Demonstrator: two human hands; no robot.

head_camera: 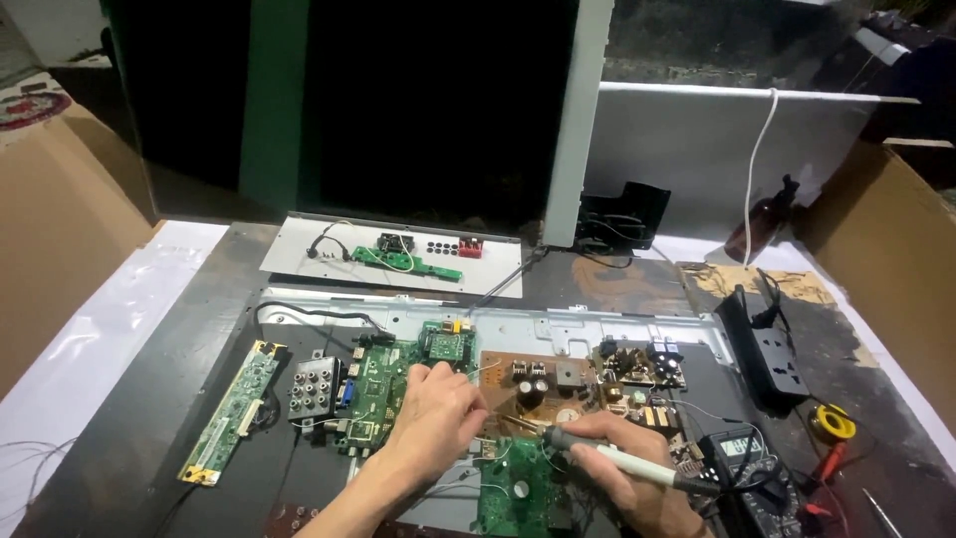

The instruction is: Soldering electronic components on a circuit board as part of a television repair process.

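Green circuit board lies nearest, under both hands. The right hand has its fingers wrapped around a soldering iron, tip just by the brown power board. The left hand rests fingers curled together, pinching a thin wire, I think. A multimeter sits right of them. Farther off, a metal chassis holds the boards, then a power strip, and a grey panel beyond.

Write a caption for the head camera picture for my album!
Two hands work on circuit boards: the right hand holds a soldering iron to a brown board, and the left hand steadies a wire beside it.
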